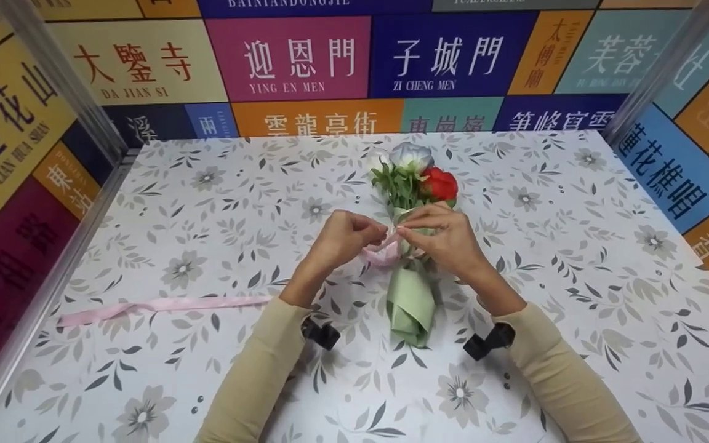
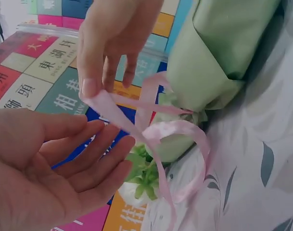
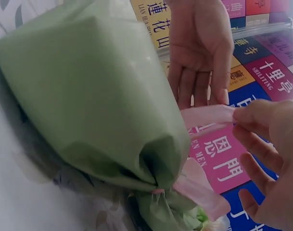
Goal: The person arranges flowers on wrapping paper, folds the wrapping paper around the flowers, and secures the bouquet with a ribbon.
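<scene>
A bouquet in green wrapping paper (image 1: 412, 301) lies on the table, its flowers at the far end. Pink ribbon (image 1: 382, 253) passes around its gathered neck, with a loose loop (image 2: 204, 149) hanging beside it. My right hand (image 3: 281, 159) pinches a length of that ribbon between thumb and index finger, its other fingers spread. Close by, my left hand (image 2: 55, 178) has its fingers extended and loosely bent, palm exposed, near the pinched ribbon and gripping nothing. The head view shows both hands meeting just left of the bouquet's neck, below the red flower (image 1: 439, 184) and white flowers (image 1: 411, 157).
A pink ribbon strip (image 1: 164, 306) stretches over the table at left and disappears behind the left forearm; whether it joins the other ribbon cannot be seen. A floral-patterned cloth (image 1: 207, 381) covers the table. Panels with printed lettering (image 1: 293, 61) stand at its back and sides.
</scene>
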Demonstrator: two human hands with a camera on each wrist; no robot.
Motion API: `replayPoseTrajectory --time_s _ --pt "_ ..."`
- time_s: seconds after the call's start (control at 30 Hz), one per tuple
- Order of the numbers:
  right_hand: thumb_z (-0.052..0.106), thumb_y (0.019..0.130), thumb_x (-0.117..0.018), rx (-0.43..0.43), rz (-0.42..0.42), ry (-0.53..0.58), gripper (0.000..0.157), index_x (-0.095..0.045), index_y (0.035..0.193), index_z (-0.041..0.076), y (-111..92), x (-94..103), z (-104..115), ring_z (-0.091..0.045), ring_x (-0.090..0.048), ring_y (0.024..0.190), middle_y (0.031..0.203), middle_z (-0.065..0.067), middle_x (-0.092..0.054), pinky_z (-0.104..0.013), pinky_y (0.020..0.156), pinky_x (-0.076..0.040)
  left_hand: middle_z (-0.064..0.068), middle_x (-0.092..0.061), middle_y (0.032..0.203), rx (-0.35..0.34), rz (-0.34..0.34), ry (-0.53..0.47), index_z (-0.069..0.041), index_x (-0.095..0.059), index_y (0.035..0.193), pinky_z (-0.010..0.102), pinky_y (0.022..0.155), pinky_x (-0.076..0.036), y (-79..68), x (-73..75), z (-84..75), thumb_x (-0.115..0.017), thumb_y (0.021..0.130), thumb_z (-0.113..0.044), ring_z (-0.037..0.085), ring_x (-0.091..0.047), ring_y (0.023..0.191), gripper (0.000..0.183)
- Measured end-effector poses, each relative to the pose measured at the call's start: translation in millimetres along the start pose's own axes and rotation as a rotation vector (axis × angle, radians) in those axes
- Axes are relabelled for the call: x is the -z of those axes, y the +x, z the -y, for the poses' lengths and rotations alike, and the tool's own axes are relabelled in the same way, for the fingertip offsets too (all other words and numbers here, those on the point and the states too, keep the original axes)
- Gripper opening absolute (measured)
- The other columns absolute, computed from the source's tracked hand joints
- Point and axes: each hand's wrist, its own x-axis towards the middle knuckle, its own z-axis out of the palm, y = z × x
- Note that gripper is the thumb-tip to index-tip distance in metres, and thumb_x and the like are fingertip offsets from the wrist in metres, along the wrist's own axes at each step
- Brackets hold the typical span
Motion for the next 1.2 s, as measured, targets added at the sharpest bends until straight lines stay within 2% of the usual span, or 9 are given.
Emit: replayPoseTrajectory --time_s 0.17,0.23,0.37,0.5,0.8,0.93,1.03,1.13,1.2 --pt "0.003 0.081 -0.081 0.026 0.064 0.047 0.008 -0.082 0.089 0.002 0.5 5.0 -4.3 -0.013 -0.059 0.102 0.093 -0.016 -0.075 -0.022 0.095 -0.045 0.013 -0.078 0.093 -0.147 -0.173 0.256 -0.002 -0.079 0.100 0.032 0.074 -0.058 5.1 -3.2 12.1 -0.068 0.093 -0.008 0.024 -0.074 0.084 0.015" --pt "0.002 0.080 -0.082 0.031 0.094 0.049 0.008 -0.082 0.088 0.002 0.4 6.2 -4.2 -0.014 -0.059 0.104 0.093 -0.016 -0.075 -0.022 0.096 -0.045 0.013 -0.078 0.096 -0.182 -0.178 0.343 -0.003 -0.079 0.102 0.037 0.079 -0.059 6.1 -4.0 17.4 -0.068 0.092 -0.004 0.025 -0.074 0.087 0.015" --pt "0.003 0.081 -0.082 0.036 0.131 0.040 0.008 -0.082 0.089 0.004 -0.8 7.5 -3.1 -0.015 -0.060 0.104 0.091 -0.014 -0.075 -0.021 0.097 -0.045 0.015 -0.075 0.102 -0.212 -0.059 0.456 -0.005 -0.077 0.109 0.040 0.082 -0.058 7.4 -4.9 27.6 -0.064 0.085 0.010 0.030 -0.071 0.094 0.031" --pt "0.005 0.081 -0.082 0.057 0.149 0.028 0.008 -0.082 0.089 0.004 -1.8 7.5 -3.9 -0.017 -0.060 0.103 0.089 -0.012 -0.075 -0.020 0.097 -0.045 0.016 -0.072 0.100 -0.273 0.007 0.525 -0.005 -0.077 0.111 0.040 0.081 -0.058 10.1 -6.2 35.8 -0.060 0.080 0.016 0.030 -0.069 0.091 0.041" --pt "0.004 0.080 -0.082 0.123 0.206 0.056 0.006 -0.082 0.087 0.004 -2.5 8.4 -6.0 -0.020 -0.060 0.102 0.087 -0.011 -0.075 -0.021 0.102 -0.043 0.019 -0.068 0.101 -0.269 0.183 0.710 -0.005 -0.078 0.107 0.046 0.080 -0.056 19.2 -10.2 40.9 -0.063 0.088 0.005 0.035 -0.064 0.093 0.026" --pt "0.001 0.080 -0.081 0.154 0.209 0.070 0.007 -0.081 0.087 0.002 -2.5 9.3 -5.1 -0.019 -0.060 0.102 0.086 -0.013 -0.074 -0.021 0.101 -0.044 0.016 -0.073 0.096 -0.243 0.163 0.674 -0.004 -0.079 0.090 0.042 0.079 -0.056 22.6 -8.5 41.3 -0.060 0.084 0.008 0.032 -0.066 0.089 0.023" --pt "-0.001 0.079 -0.081 0.155 0.202 0.079 0.007 -0.081 0.087 0.001 -1.7 10.0 -5.1 -0.017 -0.060 0.101 0.086 -0.014 -0.074 -0.020 0.099 -0.044 0.013 -0.074 0.087 -0.203 0.126 0.597 -0.001 -0.077 0.080 0.034 0.070 -0.050 23.8 -2.8 41.0 -0.057 0.078 0.013 0.025 -0.063 0.078 0.024" --pt "0.000 0.080 -0.081 0.138 0.190 0.081 0.007 -0.081 0.087 0.001 -0.8 10.4 -5.4 -0.015 -0.059 0.099 0.087 -0.014 -0.074 -0.020 0.095 -0.046 0.011 -0.074 0.085 -0.141 0.090 0.535 -0.002 -0.077 0.079 0.031 0.069 -0.047 22.5 6.6 39.2 -0.057 0.079 0.012 0.021 -0.060 0.076 0.025" --pt "0.001 0.081 -0.080 0.122 0.172 0.079 0.007 -0.081 0.088 0.001 -0.6 10.4 -6.2 -0.015 -0.060 0.098 0.087 -0.015 -0.074 -0.020 0.092 -0.046 0.011 -0.076 0.086 -0.125 0.065 0.522 -0.001 -0.078 0.081 0.032 0.073 -0.052 21.0 14.0 36.9 -0.060 0.082 0.009 0.021 -0.064 0.079 0.021"
